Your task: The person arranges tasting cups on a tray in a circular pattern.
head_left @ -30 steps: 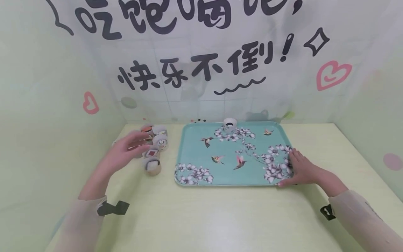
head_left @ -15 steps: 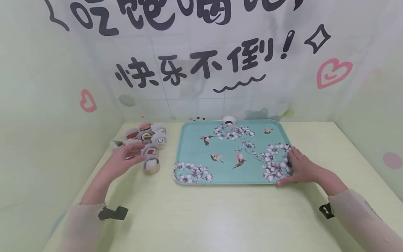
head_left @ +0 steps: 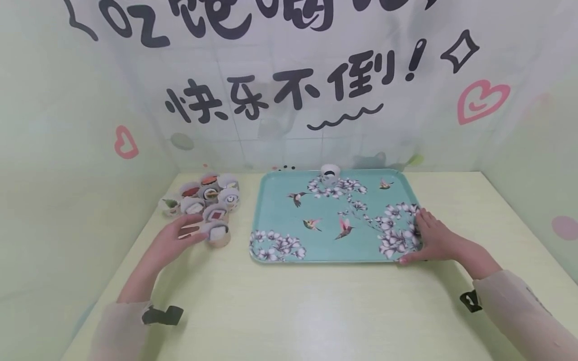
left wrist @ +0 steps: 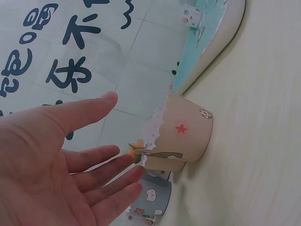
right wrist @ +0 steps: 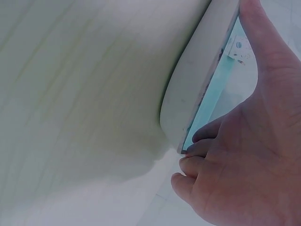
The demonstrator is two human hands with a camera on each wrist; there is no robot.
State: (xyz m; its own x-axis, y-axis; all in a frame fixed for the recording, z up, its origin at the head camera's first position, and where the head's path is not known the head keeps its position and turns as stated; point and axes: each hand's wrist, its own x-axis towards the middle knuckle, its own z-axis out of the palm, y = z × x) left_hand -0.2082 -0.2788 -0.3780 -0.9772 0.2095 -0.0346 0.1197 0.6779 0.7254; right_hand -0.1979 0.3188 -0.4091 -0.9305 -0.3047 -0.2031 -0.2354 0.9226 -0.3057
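My left hand (head_left: 173, 240) hovers beside a group of small paper cups, holding nothing. Its fingers point toward the nearest cup (head_left: 218, 233), which has a white piece inside; a tan side with a red star (left wrist: 181, 128) shows in the left wrist view. Behind it stands a cup with a dark red square (head_left: 215, 215), then several more with toy-like sushi pieces. My right hand (head_left: 440, 240) rests at the right front corner of a turquoise flowered tray (head_left: 280, 210). Its fingers lie along the right rim and its thumb touches the front rim.
One white cup (head_left: 330, 174) with a dark-ringed piece stands at the tray's back edge. A pale wooden table (head_left: 316, 311) carries everything. A lettered wall sheet (head_left: 280, 125) closes off the back, and pale walls stand at both sides.
My left hand has drawn back and down from above the cups to beside the nearest one, uncovering more of the group. My right hand stays at the tray's corner.
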